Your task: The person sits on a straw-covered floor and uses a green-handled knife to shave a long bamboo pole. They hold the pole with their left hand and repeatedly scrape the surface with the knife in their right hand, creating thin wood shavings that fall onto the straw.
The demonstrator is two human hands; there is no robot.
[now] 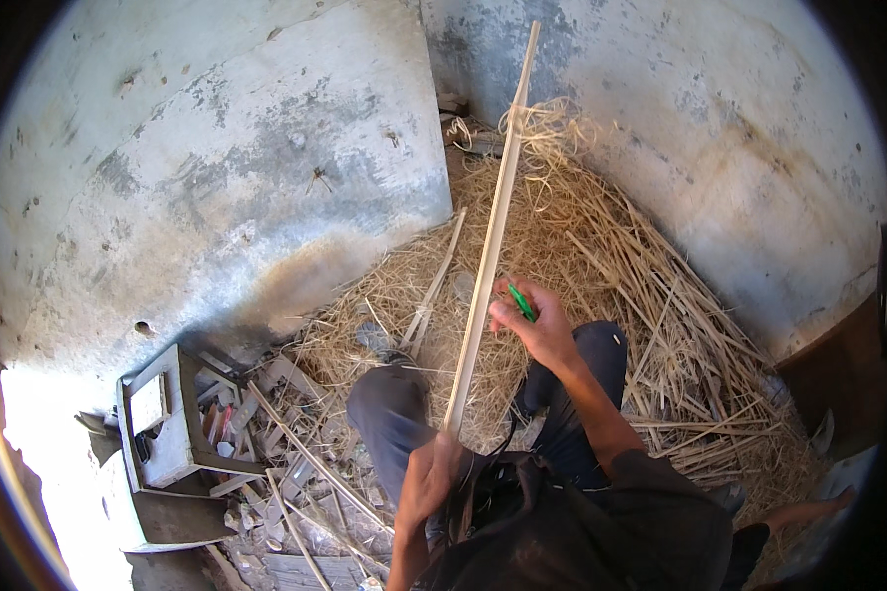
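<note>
A long pale strip of split bamboo or wood (492, 246) slants from my lap up toward the far wall corner. My left hand (430, 477) is closed around its near end, slightly blurred. Beside the strip's middle, my right hand (539, 320) grips a small green tool (522, 303). Its working end is hidden by the fingers and the strip, so I cannot tell its exact kind. Thin curled shavings (552, 128) cling to the strip near its far end. The strip passes between my bent knees.
A heap of straw-like strips and shavings (675, 345) spreads along the right wall. Two pale strips (434, 286) lie left of mine. At the left stands a worn box-like frame (182, 448) among scraps and long sticks (315, 463). Another person's bare limb (808, 510) shows at the lower right.
</note>
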